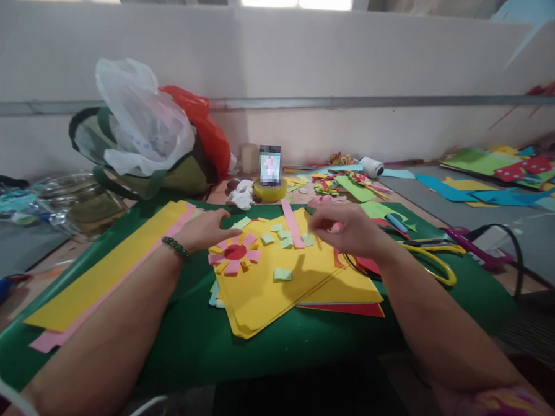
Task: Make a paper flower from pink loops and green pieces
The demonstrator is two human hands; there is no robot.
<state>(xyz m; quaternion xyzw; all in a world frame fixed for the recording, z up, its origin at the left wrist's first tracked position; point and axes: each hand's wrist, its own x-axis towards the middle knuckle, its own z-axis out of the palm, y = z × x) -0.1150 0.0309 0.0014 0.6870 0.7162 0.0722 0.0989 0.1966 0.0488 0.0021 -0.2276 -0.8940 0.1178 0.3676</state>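
A paper flower (235,252) with a red centre and pink and yellow petals lies at the left of a stack of yellow paper sheets (254,300). My left hand (206,229) is just above and beside the flower, thumb and fingers apart, holding nothing visible. Over the right part of the stack, my right hand (346,227) has its fingers curled together; what they hold, if anything, is hidden. Between the hands lie several small light-green paper pieces (282,274) and a pink paper strip (293,224).
Yellow-handled scissors (435,266) lie to the right on the green mat (326,347). Long yellow and pink strips (111,261) lie at the left. A phone (270,165) stands against a yellow tape roll (270,190) behind. A bag (168,171) sits back left.
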